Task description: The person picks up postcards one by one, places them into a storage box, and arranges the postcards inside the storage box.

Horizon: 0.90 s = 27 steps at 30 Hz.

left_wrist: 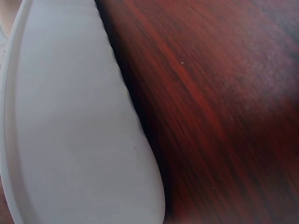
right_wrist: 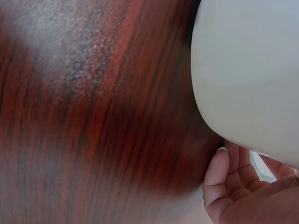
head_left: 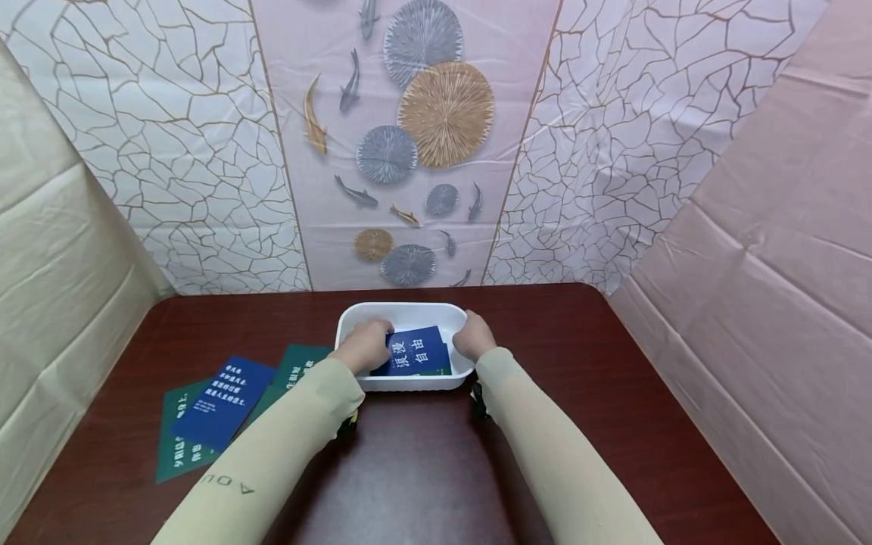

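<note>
A white plastic tray point(head_left: 409, 384) sits near the back of the table, with a blue card point(head_left: 417, 348) bearing white characters lying inside. Beneath that card, the edge of a green card point(head_left: 441, 371) shows. My left hand point(head_left: 364, 347) reaches over the tray's left end and pinches the blue card's left side; its fingertips are partly hidden. At the opposite end, my right hand point(head_left: 474, 335) grips the tray's rim. The right wrist view shows the right hand's curled fingers against the tray wall point(right_wrist: 252, 79). Only the tray's outer wall point(left_wrist: 79, 116) fills the left wrist view.
Left of the tray, a blue card point(head_left: 228, 401) overlaps a green card point(head_left: 179, 446) on the dark red wooden table point(head_left: 422, 469). More green card point(head_left: 300, 363) shows beside my left sleeve. Patterned cloth point(head_left: 436, 212) hangs behind the table, with plain cloth at both sides.
</note>
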### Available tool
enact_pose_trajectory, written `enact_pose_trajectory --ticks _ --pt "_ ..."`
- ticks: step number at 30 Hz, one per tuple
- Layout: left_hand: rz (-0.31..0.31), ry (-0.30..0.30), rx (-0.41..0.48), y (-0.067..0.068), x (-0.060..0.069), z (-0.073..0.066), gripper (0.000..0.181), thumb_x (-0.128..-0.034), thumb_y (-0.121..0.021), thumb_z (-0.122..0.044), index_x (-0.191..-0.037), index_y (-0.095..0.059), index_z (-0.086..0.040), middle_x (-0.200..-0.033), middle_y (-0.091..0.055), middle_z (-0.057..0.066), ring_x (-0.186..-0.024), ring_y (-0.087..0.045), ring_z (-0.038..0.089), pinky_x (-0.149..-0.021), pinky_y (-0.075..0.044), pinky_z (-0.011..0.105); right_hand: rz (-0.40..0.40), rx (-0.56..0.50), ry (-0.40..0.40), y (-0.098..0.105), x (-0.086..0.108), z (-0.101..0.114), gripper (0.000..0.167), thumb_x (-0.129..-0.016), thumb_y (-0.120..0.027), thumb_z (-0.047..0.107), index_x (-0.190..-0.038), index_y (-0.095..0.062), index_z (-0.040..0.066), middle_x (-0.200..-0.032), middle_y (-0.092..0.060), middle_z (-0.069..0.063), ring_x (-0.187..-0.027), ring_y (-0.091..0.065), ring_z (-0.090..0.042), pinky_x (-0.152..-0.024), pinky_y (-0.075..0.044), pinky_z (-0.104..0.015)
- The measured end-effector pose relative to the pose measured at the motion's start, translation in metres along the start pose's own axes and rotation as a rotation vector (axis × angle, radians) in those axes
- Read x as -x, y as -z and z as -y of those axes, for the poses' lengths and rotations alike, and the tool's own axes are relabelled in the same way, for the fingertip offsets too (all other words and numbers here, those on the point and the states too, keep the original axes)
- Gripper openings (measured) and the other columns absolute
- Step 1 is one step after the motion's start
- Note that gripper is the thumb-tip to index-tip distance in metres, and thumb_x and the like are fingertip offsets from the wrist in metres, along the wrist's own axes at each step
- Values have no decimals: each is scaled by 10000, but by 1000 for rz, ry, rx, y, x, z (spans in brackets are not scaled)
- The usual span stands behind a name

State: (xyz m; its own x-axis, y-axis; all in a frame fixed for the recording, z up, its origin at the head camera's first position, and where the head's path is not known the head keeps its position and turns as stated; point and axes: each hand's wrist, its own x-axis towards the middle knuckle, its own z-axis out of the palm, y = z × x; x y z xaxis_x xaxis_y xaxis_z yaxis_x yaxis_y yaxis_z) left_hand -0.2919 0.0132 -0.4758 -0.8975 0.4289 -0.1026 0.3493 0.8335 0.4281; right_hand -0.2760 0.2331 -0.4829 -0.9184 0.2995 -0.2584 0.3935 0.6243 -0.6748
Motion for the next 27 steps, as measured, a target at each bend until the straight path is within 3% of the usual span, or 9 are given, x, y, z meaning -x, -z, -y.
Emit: enact_pose_trajectory --ticks 9,17,27 --pt "34 -1 -77 -1 -1 -4 407 -852 -641 -113 -1252 -608 -45 -1152 -578 112 -1070 -508 324 -927 -412 502 3 -1 -1 -1 -1 -1 687 -881 -568 -22 -1505 -287 40 -1458 -408 -162 -1249 -460 -302 -1002 -406 -509" --pt "79 32 -94 3 4 -13 391 -879 -612 -112 -1266 -600 -63 -1176 -533 118 -1067 -461 317 -897 -402 524 2 1 5 -1 0 0 691 -881 -570 -21 -1506 -280 36 -1461 -403 -166 -1254 -457 -307 -1000 -406 -515" --pt "79 1 -104 0 5 -12 397 -855 -632 -130 -1247 -620 -65 -1152 -528 118 -1045 -457 319 -878 -409 507 -14 12 5 -1 1 0 680 -885 -569 -16 -1502 -287 35 -1466 -398 -166 -1263 -450 -308 -1019 -388 -505"
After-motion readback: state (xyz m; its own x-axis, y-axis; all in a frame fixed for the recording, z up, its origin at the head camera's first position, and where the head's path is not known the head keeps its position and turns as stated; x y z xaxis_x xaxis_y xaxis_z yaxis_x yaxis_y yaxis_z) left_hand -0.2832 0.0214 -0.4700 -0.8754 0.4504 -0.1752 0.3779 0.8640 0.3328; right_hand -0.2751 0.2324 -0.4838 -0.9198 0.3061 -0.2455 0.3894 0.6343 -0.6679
